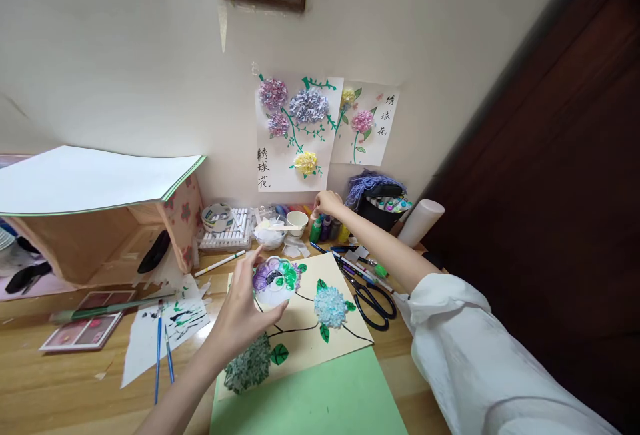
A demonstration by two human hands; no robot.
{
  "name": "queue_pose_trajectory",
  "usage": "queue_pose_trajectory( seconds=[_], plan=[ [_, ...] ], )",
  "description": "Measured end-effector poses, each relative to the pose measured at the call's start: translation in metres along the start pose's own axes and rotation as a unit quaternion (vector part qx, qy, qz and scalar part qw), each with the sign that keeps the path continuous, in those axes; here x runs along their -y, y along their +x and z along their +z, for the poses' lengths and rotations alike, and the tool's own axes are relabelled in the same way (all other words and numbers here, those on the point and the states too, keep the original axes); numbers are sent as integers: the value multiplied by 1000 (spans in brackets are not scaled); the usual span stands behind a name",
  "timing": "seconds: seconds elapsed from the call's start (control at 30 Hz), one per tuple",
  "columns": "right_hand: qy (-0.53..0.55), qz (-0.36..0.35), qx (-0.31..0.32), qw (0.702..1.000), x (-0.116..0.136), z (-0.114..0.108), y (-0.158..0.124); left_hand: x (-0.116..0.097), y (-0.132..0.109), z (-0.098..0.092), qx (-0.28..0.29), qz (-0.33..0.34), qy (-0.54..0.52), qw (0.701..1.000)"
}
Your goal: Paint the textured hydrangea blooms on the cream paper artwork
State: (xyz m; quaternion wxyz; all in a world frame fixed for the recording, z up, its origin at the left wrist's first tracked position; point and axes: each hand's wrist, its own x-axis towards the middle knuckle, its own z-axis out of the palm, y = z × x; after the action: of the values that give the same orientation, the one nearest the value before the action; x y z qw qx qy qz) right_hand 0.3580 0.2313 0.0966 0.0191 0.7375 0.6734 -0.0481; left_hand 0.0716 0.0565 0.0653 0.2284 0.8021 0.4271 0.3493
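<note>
so the flower-shaped palette [275, 280] is up over the cream sheet [305, 348], pinched at its edges between thumb and fingers of the left hand [247, 312], which is spread just wide enough to hold it. there's purple and green paint in it. the right hand [329, 204] is over by the wall, fingers bunched at the top of a green paint bottle [315, 230]; can't tell if it's actually gripping it.

progress-wise, i'd call the sheet well along. black branches, painted leaves, a fluffy blue flower [330, 307] and a grey-green flower [249, 365] are on there, plus some purple peeking out behind the palette, mostly hidden. the wall picture [323, 155] has handwritten characters; i see none on this sheet, so lettering might be left, along with maybe more leaves. brushes [159, 355] lie off to the left, scissors [370, 305] to the right.
</note>
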Motion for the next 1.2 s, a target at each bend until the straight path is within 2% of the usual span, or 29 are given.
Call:
queue_pose_trajectory(
  seconds=[0.3,0.43,0.63,0.83,0.97,1.03,1.1,1.2],
  plan=[
    [-9,-14,23,1000,4,0,2,1,3,-8,-3,-4,2,1000],
    [6,-16,8,1000,7,-1,2,2,1,-11,-1,-7,-1,1000],
    [67,-14,-80,994,-1,-8,-19,3,3,-15,-15,-7,-9,1000],
    [173,-47,-221,959,-16,-22,-69,1,-4,-22,-32,-2,3,999],
    [255,-109,-290,916,-14,-40,-110,12,-34,-37,-73,-30,39,996],
    [381,-180,-326,847,-4,-50,-130,22,-59,-46,-97,-55,62,992],
    [461,-219,-308,803,13,-57,-150,33,-89,-56,-118,-84,89,985],
    [519,-263,-195,790,52,-57,-180,52,-139,-69,-167,-142,125,968]
  ],
)
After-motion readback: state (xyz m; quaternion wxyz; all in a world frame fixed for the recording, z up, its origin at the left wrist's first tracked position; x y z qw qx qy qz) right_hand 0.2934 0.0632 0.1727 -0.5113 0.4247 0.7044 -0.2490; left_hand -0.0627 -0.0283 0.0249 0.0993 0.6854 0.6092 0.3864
